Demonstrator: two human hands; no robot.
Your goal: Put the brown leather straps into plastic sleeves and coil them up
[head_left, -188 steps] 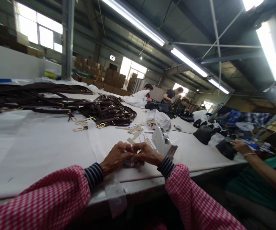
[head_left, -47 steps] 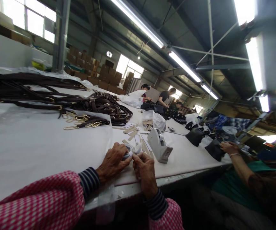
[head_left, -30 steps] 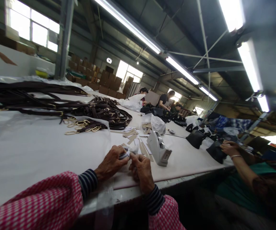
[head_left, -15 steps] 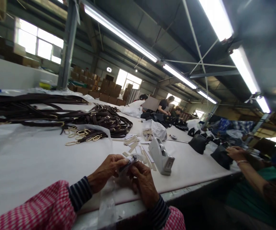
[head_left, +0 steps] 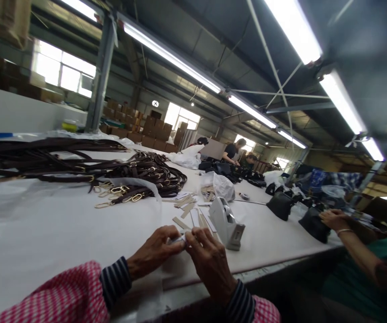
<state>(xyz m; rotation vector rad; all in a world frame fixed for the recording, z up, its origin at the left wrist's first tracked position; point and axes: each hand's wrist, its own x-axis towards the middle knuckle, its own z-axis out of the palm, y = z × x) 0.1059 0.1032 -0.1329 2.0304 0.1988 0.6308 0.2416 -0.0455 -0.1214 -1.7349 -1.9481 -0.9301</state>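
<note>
- While the left hand (head_left: 154, 253) grips a small pale item (head_left: 177, 240) between thumb and bent fingers, the right hand (head_left: 211, 262) meets it from the right with its fingers curled and fingertips drawn together on the item's end.
- Item position: between both sets of fingertips, above the near part of the table (head_left: 89, 237); mostly covered by the fingers, so its full shape cannot be told.
- Step in hand (judged): two-handed fingertip work on the item, possibly folding or pressing its covering.
- Next move (judged): calls for a steady left grip and small, controlled right-finger pressure.
- Adjacent, right: tape dispenser (head_left: 225, 226), near the right hand and not touched by it.
- Adjacent, far: loose card strips (head_left: 188, 210), with a clear plastic bag (head_left: 223, 186) beyond.
- Far left: dark straps (head_left: 142, 172) with gold-coloured clasps (head_left: 104, 205), well apart from the hands.
</note>
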